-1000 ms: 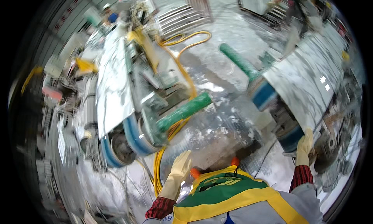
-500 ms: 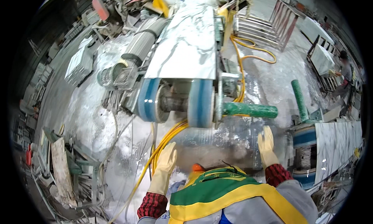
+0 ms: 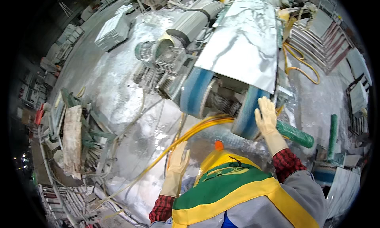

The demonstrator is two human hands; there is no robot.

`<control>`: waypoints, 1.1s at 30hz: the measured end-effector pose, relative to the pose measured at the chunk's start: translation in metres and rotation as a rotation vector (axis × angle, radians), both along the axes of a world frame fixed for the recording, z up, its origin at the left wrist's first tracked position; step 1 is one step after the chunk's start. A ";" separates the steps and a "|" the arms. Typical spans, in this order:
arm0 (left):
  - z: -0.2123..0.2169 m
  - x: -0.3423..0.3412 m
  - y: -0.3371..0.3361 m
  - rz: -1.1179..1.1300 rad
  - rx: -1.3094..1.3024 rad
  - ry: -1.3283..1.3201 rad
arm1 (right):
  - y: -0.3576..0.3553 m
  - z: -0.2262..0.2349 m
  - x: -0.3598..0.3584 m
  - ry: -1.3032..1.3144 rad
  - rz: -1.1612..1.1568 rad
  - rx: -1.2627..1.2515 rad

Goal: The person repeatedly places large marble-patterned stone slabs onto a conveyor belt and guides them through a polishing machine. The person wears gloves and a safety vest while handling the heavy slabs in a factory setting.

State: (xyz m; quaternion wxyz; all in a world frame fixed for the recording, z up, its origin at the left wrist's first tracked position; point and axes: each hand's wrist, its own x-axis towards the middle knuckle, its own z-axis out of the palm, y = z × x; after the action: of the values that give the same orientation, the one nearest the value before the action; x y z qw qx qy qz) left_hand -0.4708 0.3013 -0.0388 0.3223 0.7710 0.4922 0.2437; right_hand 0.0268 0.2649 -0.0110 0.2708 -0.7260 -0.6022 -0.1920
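My right hand point(image 3: 266, 115), in a cream rubber glove, is raised with its fingers stretched out and nothing in them. It appears in front of the right-hand blue belt point(image 3: 250, 116) at the end of a conveyor; whether it touches the belt I cannot tell. A white marble-patterned slab point(image 3: 245, 42) with grey veins lies on the conveyor. The left-hand blue belt point(image 3: 196, 92) runs beside a ridged roller point(image 3: 223, 103). Lower left, my gloved left hand point(image 3: 179, 162) is held out flat and bare of objects, beside yellow hoses point(image 3: 202, 125).
A green bar point(image 3: 295, 134) juts out right of the conveyor. A second slab-bearing conveyor point(image 3: 342, 192) stands at lower right. At left are a frame with boards point(image 3: 73, 137) and a stack of white slabs point(image 3: 113, 30). A motor point(image 3: 194, 20) flanks the conveyor.
The view has turned, so the conveyor now sits farther right and tilted. My right hand has come up from below the green bar to the belt's end. My left hand stays low.
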 end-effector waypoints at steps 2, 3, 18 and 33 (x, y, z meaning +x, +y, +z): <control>0.007 -0.007 0.017 0.043 -0.022 -0.041 | 0.035 0.001 0.015 -0.003 -0.015 0.018; 0.019 -0.006 0.027 0.070 -0.096 -0.069 | 0.050 0.001 0.024 0.009 -0.039 0.005; 0.075 0.087 0.185 -0.281 0.285 0.127 | 0.117 -0.002 0.073 0.031 -0.183 0.059; 0.075 0.251 0.353 -0.536 0.531 0.510 | 0.119 0.026 0.053 0.123 -0.262 -0.023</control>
State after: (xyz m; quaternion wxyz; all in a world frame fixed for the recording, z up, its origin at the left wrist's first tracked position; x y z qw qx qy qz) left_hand -0.2202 0.6538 0.0362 0.0336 0.9626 0.2591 0.0719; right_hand 0.0797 0.3838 0.0154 0.2714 -0.8119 -0.4867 -0.1742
